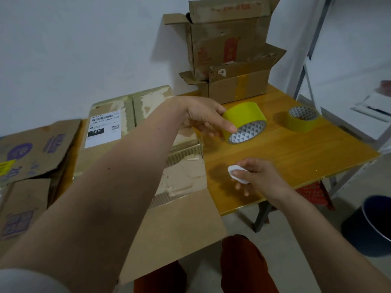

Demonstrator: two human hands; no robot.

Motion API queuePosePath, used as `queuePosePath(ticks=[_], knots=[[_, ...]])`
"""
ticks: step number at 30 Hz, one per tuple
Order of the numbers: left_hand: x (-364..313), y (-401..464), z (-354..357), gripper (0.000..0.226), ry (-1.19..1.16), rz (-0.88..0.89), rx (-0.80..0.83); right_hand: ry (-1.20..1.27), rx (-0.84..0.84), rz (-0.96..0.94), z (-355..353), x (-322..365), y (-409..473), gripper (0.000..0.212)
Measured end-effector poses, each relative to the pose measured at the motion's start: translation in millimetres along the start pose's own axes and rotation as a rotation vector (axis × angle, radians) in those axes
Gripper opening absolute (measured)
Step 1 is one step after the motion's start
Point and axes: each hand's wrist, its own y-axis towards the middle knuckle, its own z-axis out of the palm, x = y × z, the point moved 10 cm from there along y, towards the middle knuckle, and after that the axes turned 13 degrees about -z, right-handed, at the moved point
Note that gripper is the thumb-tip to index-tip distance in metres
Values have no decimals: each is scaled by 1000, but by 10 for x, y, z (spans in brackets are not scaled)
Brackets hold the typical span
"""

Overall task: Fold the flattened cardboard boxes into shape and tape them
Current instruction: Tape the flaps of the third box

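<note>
Landmark = yellow wooden table [296, 153]. At its far edge, two opened boxes [230, 58] are sitting stacked vs. the wall; a 2nd tape roll [303, 119] is lying flat near the right edge. Flattened cardboard boxes [135, 149] are covering the table's left part, one flap overhanging the near edge. Left hand [203, 117] is gripping the yellow tape roll [245, 122] above table centre, core tilted toward the near-right. Right hand [254, 174] is pinching a small white piece [238, 174] over the near edge. Dark bin [372, 227] is sitting on the floor, right of the table.

The left hand [203, 117] hides the near side of the tape roll [245, 121]. The right hand [258, 174] covers most of a small white object [234, 173], too hidden to identify. Right of it, the frame edge cuts the bin [370, 227].
</note>
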Motion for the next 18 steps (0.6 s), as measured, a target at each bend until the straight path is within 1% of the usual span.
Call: queuePosePath(ticks=[2, 4, 6, 9, 14, 17, 18], knots=[[4, 3, -3, 51, -15, 6, 2, 158, 11, -63, 104, 185, -137, 17], [2, 9, -5, 48, -35, 17, 4, 247, 14, -140, 167, 399, -207, 19], [-3, 12, -3, 45, -48, 34, 9, 299, 26, -196, 219, 587, -249, 26], [-25, -1, 1, 38, -53, 66, 14, 224, 3, -268, 259, 784, -286, 23], [-18, 4, -16, 28, -61, 79, 7, 29, -197, -314, 180, 881, -261, 6], [-18, 11, -25, 18, -75, 84, 4, -48, -290, -352, 183, 966, -233, 7], [-20, 13, -26, 18, -81, 83, 6, -66, -327, -375, 185, 1003, -234, 8]])
